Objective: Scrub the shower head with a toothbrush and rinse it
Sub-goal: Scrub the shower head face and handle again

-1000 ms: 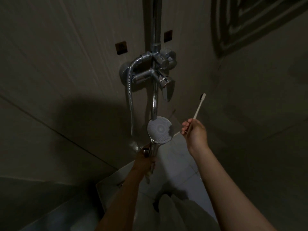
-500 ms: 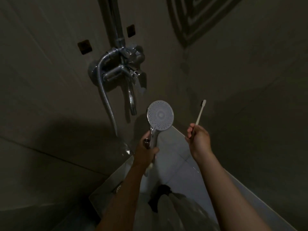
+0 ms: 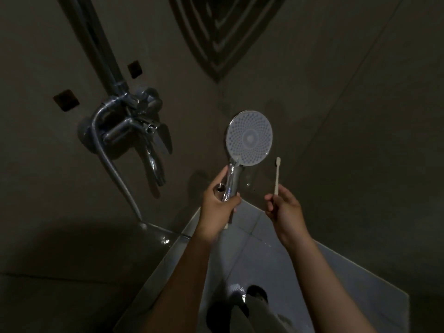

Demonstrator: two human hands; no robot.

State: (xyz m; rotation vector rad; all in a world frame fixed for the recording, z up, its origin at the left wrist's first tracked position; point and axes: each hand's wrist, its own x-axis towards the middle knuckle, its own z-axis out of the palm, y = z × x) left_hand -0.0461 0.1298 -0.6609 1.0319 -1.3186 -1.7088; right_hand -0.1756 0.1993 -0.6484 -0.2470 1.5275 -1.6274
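Two dim tiled walls [image 3: 360,111] met behind; left hand [image 3: 219,207] gripped shower head [image 3: 249,138], right hand [image 3: 286,210] pinched toothbrush [image 3: 277,175], over pale floor [image 3: 252,251].

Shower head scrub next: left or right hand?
Right. The right hand pinches the toothbrush, bristle end up, beside the shower head but not touching; the left hand grips the handle, so it is occupied.

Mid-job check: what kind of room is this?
Probably a bathroom shower: a chrome mixer tap with a hose on the tiled wall. The left hand holds a shower head, the right hand a toothbrush.
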